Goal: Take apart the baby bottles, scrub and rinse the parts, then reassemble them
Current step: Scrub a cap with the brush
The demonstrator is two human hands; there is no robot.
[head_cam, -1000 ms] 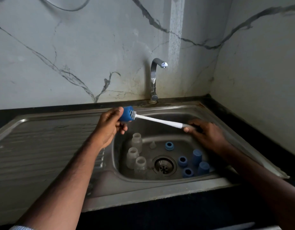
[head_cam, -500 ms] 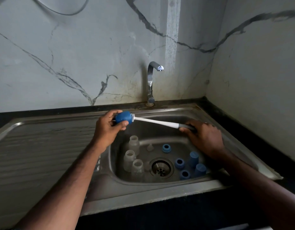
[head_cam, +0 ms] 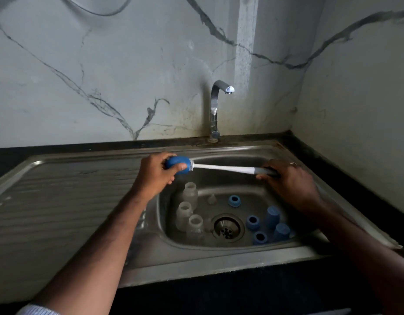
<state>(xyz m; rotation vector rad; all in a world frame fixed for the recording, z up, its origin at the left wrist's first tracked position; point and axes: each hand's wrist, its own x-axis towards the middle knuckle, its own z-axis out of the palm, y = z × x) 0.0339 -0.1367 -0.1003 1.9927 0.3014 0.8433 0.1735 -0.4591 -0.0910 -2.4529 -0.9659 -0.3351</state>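
Over the basin, my left hand (head_cam: 156, 172) grips a blue bottle cap (head_cam: 178, 163). The bristle end of a white bottle brush (head_cam: 221, 167) sits inside that cap. My right hand (head_cam: 287, 180) holds the brush's grey handle. In the steel sink (head_cam: 219, 255) stand three clear bottle bodies (head_cam: 184, 215) on the left, upright and open. A small clear nipple (head_cam: 211, 199) lies behind the drain. On the right lie three blue collar rings (head_cam: 252, 222) and two more blue caps (head_cam: 272, 217).
A chrome tap (head_cam: 215, 110) stands behind the basin with no water running. The ribbed drainboard (head_cam: 60, 201) stretches to the left. Marble walls close off the back and right. A black counter edge (head_cam: 219, 292) runs along the front.
The blue cap has turned in my left hand, from open end showing to rounded side showing, with the brush head deeper inside it. Both hands dropped slightly toward the basin.
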